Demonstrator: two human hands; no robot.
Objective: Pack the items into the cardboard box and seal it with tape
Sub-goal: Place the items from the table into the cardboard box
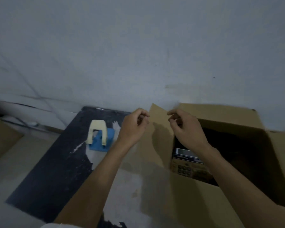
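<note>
Grey wall fills the upper view, and below it a pale tabletop [15, 165] carries a black mat [56, 162] and the open box [237, 116]. Both hands hover over the box's left flap [158, 132], fingers curled as if pinching something fine between them; the blur hides what, so I cannot tell whether either holds anything. The left hand [133, 125] is just beside the flap's far corner, the right hand [186, 127] above the box's left wall. A calculator [187, 163] already lies inside. A blue-and-cream punch [99, 137] sits on the mat, left of the left hand. If tape is being stretched, keep it taut and untwisted, and pack the punch before folding flaps.
</note>
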